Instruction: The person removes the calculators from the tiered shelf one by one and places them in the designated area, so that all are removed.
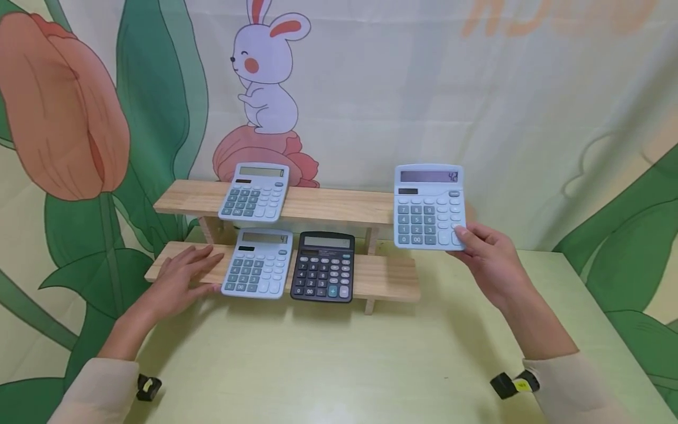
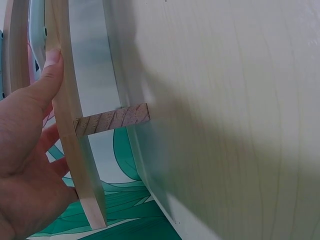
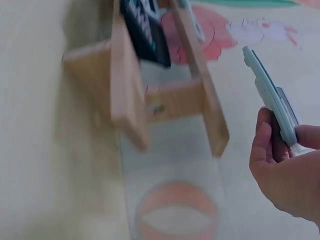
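Fingers and thumb of the right hand (image 1: 492,259) are being seen, in the head view, in a narrow pinch, and by them the held calculator (image 1: 430,206), of light blue colour, is being gripped at its lower right corner. It is being held with the display upward, before the right end of the wooden shelf (image 1: 193,197), and that end of the upper board (image 1: 339,203) is being hidden by it. On its display a number is being shown, which can be read as 42. At the left end of the shelf, the lower board (image 1: 386,274) is being touched by the left hand (image 1: 182,274); its fingers are being held a little wide, and no calculator is being gripped by them. On the left part of the shelf, the upper calculator (image 1: 255,193), also light blue, is being supported above the lower blue calculator (image 1: 257,262). Near the middle of the shelf, the black calculator (image 1: 323,266) is being carried by the lower board. Below the shelf the pale green table (image 1: 296,365) is being seen, and behind it a cloth (image 1: 365,118) with a printed rabbit (image 1: 272,106).

In the left wrist view, the front edge of the lower board is being touched by the thumb, while the other fingers are being partly hidden by this board.

In the right wrist view, the held calculator is being shown from its side, pinched between thumb and fingers, apart from the right end of the shelf.
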Demonstrator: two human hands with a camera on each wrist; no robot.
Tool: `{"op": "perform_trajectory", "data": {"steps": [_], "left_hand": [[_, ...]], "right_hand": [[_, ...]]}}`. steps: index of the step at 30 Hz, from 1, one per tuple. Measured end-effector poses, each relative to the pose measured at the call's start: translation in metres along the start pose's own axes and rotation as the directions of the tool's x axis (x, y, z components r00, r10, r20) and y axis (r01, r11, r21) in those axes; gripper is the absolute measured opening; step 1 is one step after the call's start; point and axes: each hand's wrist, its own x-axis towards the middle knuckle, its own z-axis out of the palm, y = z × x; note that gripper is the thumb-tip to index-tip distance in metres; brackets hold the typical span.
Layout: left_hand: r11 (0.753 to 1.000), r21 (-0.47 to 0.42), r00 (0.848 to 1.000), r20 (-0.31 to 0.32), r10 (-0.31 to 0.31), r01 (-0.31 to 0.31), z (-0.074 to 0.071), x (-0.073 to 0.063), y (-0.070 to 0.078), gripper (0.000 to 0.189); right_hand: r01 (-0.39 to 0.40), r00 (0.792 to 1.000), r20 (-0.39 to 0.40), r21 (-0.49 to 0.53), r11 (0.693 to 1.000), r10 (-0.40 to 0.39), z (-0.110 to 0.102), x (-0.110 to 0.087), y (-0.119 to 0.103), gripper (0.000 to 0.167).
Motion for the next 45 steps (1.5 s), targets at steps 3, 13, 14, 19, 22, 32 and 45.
{"op": "perform_trajectory", "data": {"steps": [3,13,14,19,22,32,45], "left_hand": [[1.000,-0.004,1.000,-0.005,0.005,-0.005,-0.001,0.000,-0.001,0.076],[1.000,-0.009,1.000,-0.008,0.016,-0.016,0.000,0.001,-0.001,0.075],[1.000,-0.009,1.000,-0.006,0.013,-0.013,0.000,0.001,-0.001,0.075],[1.000,-0.016,1.000,0.008,0.005,-0.004,-0.003,0.003,-0.003,0.076],[1.000,-0.022,1.000,0.004,0.009,-0.009,-0.003,0.003,-0.003,0.075],[1.000,-0.017,1.000,-0.007,0.013,-0.013,0.000,0.004,-0.004,0.074],[1.000,-0.026,1.000,-0.007,-0.015,0.014,0.000,0.001,-0.002,0.074]], "right_hand": [[-0.020,0.999,-0.035,-0.024,1.000,0.019,-0.020,-0.005,0.003,0.034],[-0.143,0.981,-0.128,0.015,0.990,0.144,-0.078,-0.019,0.035,0.030],[-0.155,0.979,-0.134,0.014,0.988,0.155,-0.082,-0.019,0.039,0.032],[-0.216,0.964,-0.169,-0.031,0.976,0.207,-0.098,-0.013,0.061,0.055],[-0.258,0.952,-0.191,-0.084,0.963,0.239,-0.104,-0.009,0.073,0.063],[-0.401,0.907,-0.255,-0.279,0.873,0.335,-0.118,-0.006,0.096,0.063],[-0.430,0.896,-0.290,-0.382,0.818,0.336,-0.116,-0.011,0.106,0.057]]}}
